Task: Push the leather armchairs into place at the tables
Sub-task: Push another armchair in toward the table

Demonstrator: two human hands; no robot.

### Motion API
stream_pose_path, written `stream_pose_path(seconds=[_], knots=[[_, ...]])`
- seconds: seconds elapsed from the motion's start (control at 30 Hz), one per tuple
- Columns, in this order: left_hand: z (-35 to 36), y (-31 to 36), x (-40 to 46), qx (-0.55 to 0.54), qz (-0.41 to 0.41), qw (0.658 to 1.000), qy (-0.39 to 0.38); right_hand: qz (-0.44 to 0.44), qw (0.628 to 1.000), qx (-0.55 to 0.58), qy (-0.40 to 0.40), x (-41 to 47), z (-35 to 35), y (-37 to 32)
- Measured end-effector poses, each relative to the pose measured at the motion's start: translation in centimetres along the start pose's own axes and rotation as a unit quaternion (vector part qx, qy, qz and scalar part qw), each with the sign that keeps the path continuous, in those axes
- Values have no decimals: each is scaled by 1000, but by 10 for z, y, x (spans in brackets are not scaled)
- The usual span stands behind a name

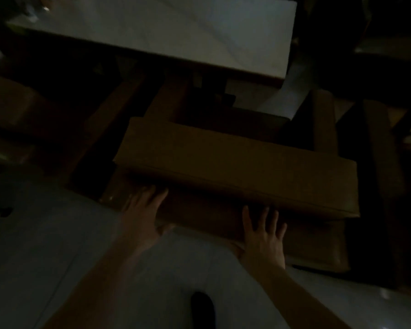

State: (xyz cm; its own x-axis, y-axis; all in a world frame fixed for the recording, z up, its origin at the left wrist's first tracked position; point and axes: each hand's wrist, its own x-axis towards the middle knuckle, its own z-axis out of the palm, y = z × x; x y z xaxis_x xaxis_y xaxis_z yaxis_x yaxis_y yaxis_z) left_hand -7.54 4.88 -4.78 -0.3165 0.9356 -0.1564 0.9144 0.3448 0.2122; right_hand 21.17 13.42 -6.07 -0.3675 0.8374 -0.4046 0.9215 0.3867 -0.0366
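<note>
Brown armchair (235,162) facing pale table (176,32). Left hand (142,219), right hand (263,238): fingers straight, flat against chair back, grasping nothing.

Dim light; we see both bare forearms reaching forward from the bottom edge. The left arm enters from the lower left and runs up toward centre. Our left hand (142,217) lies palm down, fingers straight and close together, thumb splayed out to the right. The right arm comes in from the lower right, angled up and to the left. Our right hand (263,238) is flat as well, fingers spread and pointing up. The two hands sit apart, roughly level, left slightly higher in frame.
</note>
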Motion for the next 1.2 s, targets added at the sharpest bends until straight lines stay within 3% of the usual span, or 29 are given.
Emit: stream_pose_path(seconds=[0.17,0.33,0.73,1.2], knots=[[28,-18,19,21,49,999,-12,24,996,20,82,-2,20,-5],[26,-25,16,24,65,998,13,58,991,41,112,-12,32,-19],[22,-72,-12,36,116,992,28,94,990,65,77,-48,49,-74],[11,-51,50,67,111,991,16,98,988,85,86,9,29,-53]])
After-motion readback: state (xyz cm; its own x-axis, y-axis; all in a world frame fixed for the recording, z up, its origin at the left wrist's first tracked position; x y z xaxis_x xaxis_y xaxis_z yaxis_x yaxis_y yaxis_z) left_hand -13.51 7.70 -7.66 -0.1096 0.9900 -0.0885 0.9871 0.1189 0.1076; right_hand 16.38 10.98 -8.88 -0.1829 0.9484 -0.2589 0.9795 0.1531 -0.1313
